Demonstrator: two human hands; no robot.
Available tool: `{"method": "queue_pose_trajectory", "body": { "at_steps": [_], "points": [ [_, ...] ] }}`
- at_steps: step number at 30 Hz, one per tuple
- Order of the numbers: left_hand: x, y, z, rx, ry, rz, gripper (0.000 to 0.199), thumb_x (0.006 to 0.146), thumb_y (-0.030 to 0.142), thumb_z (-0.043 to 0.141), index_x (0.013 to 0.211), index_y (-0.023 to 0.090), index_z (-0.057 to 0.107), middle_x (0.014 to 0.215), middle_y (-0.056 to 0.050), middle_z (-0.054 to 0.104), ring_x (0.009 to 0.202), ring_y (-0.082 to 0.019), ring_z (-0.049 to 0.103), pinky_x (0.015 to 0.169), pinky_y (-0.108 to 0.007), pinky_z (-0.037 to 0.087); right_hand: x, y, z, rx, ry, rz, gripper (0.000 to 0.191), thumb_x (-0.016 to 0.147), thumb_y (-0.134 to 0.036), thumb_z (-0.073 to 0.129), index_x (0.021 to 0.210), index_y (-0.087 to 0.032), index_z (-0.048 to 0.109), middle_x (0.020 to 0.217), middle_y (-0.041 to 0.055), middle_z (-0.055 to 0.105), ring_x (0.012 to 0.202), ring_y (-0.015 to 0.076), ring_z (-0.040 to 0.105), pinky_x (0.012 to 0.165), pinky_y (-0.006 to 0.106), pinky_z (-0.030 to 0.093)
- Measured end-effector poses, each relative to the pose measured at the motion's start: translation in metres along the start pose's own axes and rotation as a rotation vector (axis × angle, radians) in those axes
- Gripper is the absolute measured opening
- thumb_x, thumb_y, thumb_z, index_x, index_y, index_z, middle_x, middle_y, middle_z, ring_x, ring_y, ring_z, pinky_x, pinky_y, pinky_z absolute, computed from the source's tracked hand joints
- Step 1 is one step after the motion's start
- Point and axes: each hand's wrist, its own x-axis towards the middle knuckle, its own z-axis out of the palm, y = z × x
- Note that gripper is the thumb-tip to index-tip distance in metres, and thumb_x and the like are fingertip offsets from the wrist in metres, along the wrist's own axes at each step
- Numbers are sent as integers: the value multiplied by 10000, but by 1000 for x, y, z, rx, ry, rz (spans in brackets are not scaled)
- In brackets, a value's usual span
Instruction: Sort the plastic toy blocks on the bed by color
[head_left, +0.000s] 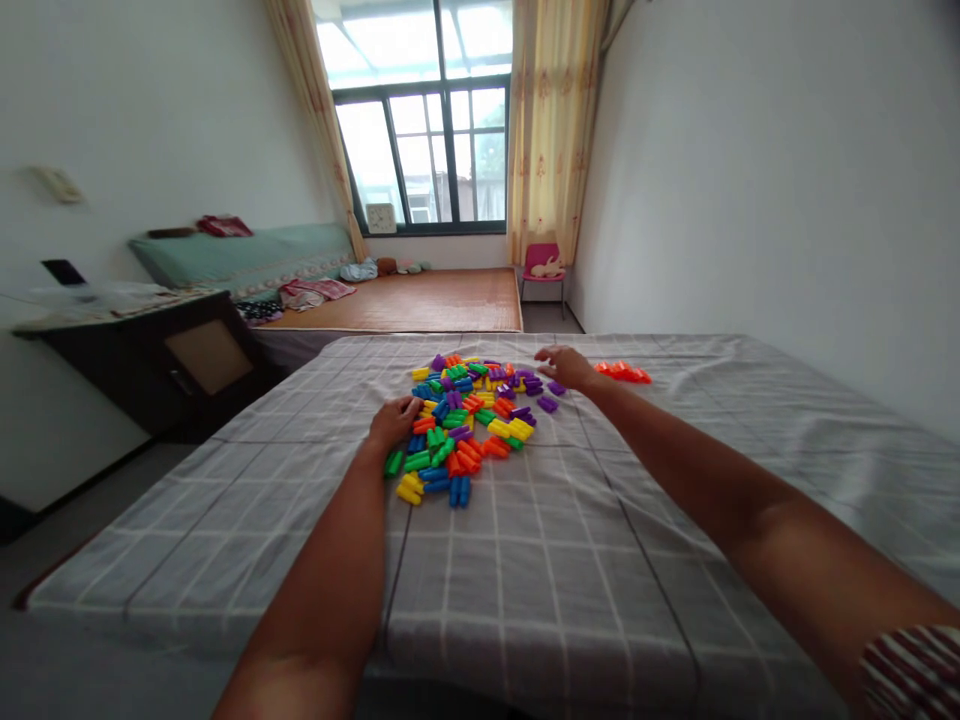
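Many small plastic pieces in blue, green, yellow, orange and purple form a loose pile on the grey checked cloth. My left hand rests at the pile's left edge, its fingertips against the pieces; what it may hold is too small to tell. My right hand hovers by the pile's upper right side, fingers apart and nothing between them. Just below it lie a couple of loose purple pieces. Farther right, several orange pieces sit together in a short row, apart from the pile.
Beyond the cloth-covered surface is a low bed with a brown mat. A dark cabinet stands at the left. A pink chair with a plush toy is near the curtain, and a white wall runs along the right.
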Motion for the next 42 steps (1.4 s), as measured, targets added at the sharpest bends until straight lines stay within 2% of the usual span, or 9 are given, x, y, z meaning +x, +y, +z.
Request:
{"method": "queue_pose_trajectory", "body": {
  "at_steps": [7,12,16,21,24,29,34,38,42],
  "points": [
    [0,-1,1,11,0,9,464,865,498,373,917,200,726,867,-46,739,786,-195,639,630,-251,410,-2,-79,35,1,-200,4,275,733,-508,706,793,-240,712,812,56,724,774,211,662,640,261,466],
    [1,-3,2,11,10,28,464,864,502,376,908,204,728,870,-47,737,785,-198,637,619,-255,398,-7,-71,37,256,-207,-132,348,695,-200,715,1039,-233,676,983,-3,723,810,145,656,693,217,487],
    [2,-2,1,18,-3,26,476,863,511,371,925,206,731,871,-41,739,779,-194,633,624,-254,403,-4,-58,26,179,-119,-224,390,725,-41,585,1048,-226,702,1042,26,718,956,183,636,860,278,472],
    [2,-1,1,15,-14,25,482,863,514,368,941,203,729,879,-43,740,784,-197,634,626,-254,408,-8,-55,18,50,-84,-45,197,860,-243,562,991,-214,707,1039,68,712,920,199,645,788,270,465],
    [2,-1,1,25,-15,30,486,867,513,360,942,200,725,896,-41,740,792,-194,636,634,-252,411,-14,-58,25,-9,-122,43,288,814,-441,635,961,-202,695,968,87,714,858,227,653,706,282,467],
    [2,-2,0,38,-18,23,482,867,519,365,935,197,717,887,-37,738,804,-194,639,624,-248,405,-18,-56,40,114,-118,21,242,764,-304,695,979,-192,683,956,57,715,847,188,644,717,260,464],
    [1,1,-2,40,-18,7,469,862,512,380,926,191,716,879,-44,740,801,-196,647,627,-252,409,-8,-17,21,344,-35,34,285,686,-269,766,953,-199,696,917,30,714,789,162,645,680,246,476],
    [0,2,-2,14,-2,-11,465,856,512,397,946,188,719,902,-49,744,824,-202,654,637,-249,421,4,47,-11,197,69,173,337,684,-362,768,966,-188,706,954,50,715,838,181,646,727,265,478],
    [2,0,-1,13,-4,-10,459,857,498,394,942,192,725,917,-50,744,830,-204,657,658,-253,436,8,104,-21,50,-3,339,375,694,-335,754,1031,-177,708,1003,69,717,872,196,651,723,258,476]
  ]
}}
